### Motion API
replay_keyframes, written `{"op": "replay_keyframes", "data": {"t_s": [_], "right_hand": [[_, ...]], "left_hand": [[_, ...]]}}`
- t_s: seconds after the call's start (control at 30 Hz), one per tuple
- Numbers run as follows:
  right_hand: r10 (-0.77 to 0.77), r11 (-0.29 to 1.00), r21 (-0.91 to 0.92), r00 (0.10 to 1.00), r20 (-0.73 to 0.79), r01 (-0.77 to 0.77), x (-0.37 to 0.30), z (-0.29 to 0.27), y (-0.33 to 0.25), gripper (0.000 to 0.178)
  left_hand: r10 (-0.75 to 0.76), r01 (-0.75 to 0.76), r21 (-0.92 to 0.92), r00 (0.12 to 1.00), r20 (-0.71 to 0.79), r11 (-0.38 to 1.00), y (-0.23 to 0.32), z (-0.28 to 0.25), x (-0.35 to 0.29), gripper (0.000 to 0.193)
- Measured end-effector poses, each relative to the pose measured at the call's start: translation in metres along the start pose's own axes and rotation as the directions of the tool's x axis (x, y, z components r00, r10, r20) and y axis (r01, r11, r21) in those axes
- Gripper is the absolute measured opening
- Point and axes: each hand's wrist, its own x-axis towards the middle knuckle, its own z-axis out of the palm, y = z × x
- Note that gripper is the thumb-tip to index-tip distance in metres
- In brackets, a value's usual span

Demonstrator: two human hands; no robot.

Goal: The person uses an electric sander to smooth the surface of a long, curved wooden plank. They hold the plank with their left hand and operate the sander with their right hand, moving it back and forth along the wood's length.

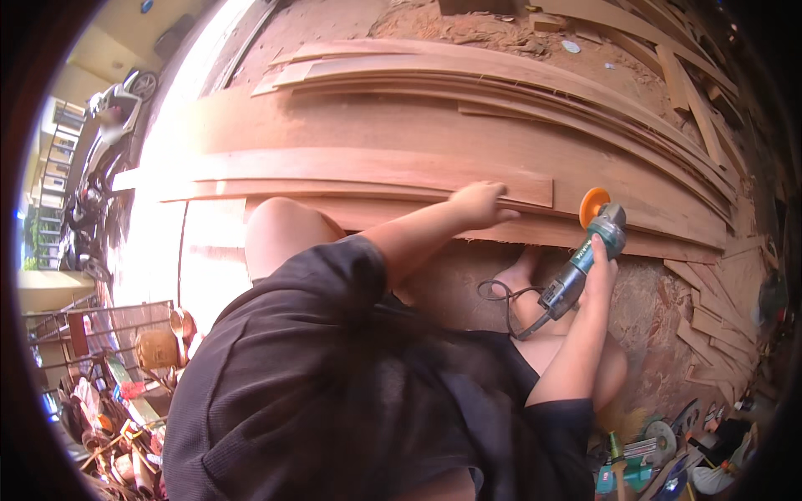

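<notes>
My right hand [599,267] is wrapped round the body of a teal and dark angle grinder [576,271]. An orange disc [594,206] is fitted to its head, raised clear of my body at the right end of a long reddish-brown plank [376,169]. From the grinder's tail a black cord [507,311] loops down by my leg. My left hand [478,205] lies at the near edge of this plank, close to its right end, with its fingers apart. More boards [652,244] lie under the plank.
Beyond the plank, a stack of long thin boards [501,88] runs across. Offcuts [714,326] lie at the right, with tools [639,468] below them. Timber beams [672,79] fill the far right. Motorbikes [96,167] and a cluttered metal rack [109,334] stand at the left.
</notes>
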Motion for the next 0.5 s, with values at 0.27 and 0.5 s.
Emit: {"op": "replay_keyframes", "data": {"t_s": [0.27, 0.5], "right_hand": [[-0.076, 0.764, 0.641, 0.997, -0.025, 0.074, -0.039, -0.083, -0.12, 0.06], [-0.056, 0.662, 0.749, 0.998, 0.039, 0.008, -0.006, -0.073, -0.097, 0.059]], "left_hand": [[-0.502, 0.329, 0.715, 0.864, 0.036, 0.617, -0.27, -0.188, -0.143, 0.148], [-0.493, 0.164, 0.83, 0.858, 0.147, 0.534, -0.194, -0.153, -0.105, 0.12]]}}
